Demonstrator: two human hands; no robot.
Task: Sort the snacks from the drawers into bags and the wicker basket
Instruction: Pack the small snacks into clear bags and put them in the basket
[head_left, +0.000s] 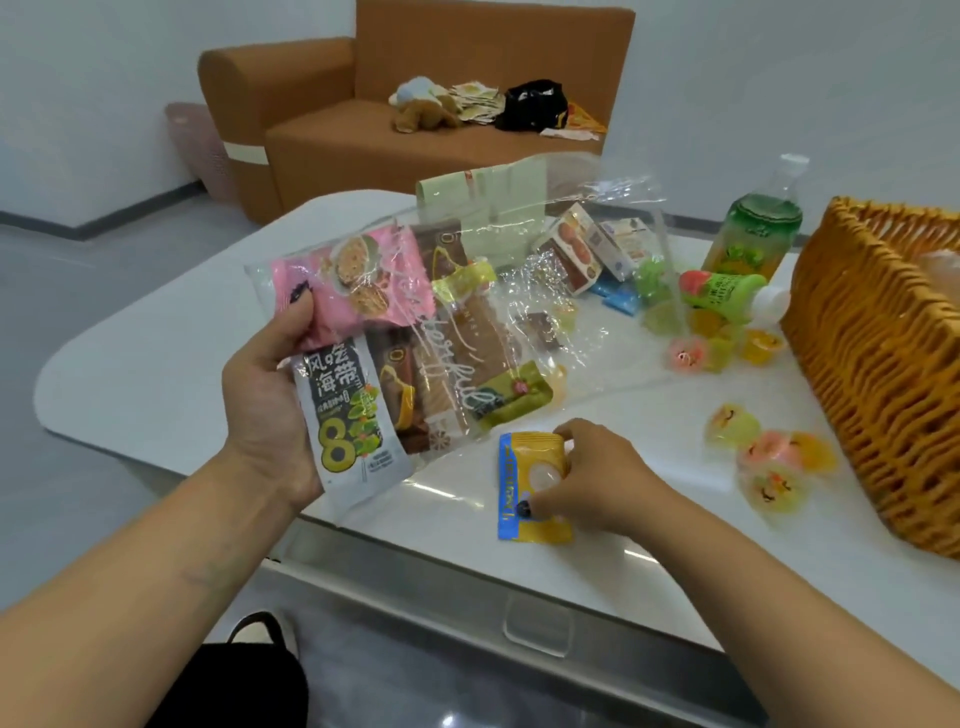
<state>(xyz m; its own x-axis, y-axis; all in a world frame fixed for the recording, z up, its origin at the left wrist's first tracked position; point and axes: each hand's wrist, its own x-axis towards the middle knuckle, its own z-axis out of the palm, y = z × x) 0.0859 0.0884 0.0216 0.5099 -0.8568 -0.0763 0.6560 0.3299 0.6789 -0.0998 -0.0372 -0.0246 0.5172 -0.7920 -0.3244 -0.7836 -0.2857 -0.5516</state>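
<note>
Clear plastic bag (467, 291), stuffed w/ snack packets, is held up above a white surface (649, 519) by the left hand (270, 395); thumb & fingers curl round its near corner, pinching a grey seaweed packet (348, 415) against the bag. Inside the bag: pink packet (358, 280), brown wafer packs, a green sachet. Right hand (597, 478) is lower, on the surface, fingers bent & pinching a yellow-and-blue packet (524, 488) that lies flat near the front edge, just below the bag's corner. Wicker basket (872, 374) stands at the far right of the surface, tilted toward the viewer in this wide-angle view; contents can't be made out. Loose jelly cups (769, 457), yellow, pink & orange, sit between the right hand and basket, more of them further back. Behind the bag: small snack boxes (576, 249), blue sachets, an upright green drink bottle (758, 228) & a second green bottle (727, 293) lying on its side beside the basket. Open drawer (519, 613) shows under the front edge of the surface. Background: brown sofa (415, 104) w/ a plush toy, papers & a black bag on the seat.
</note>
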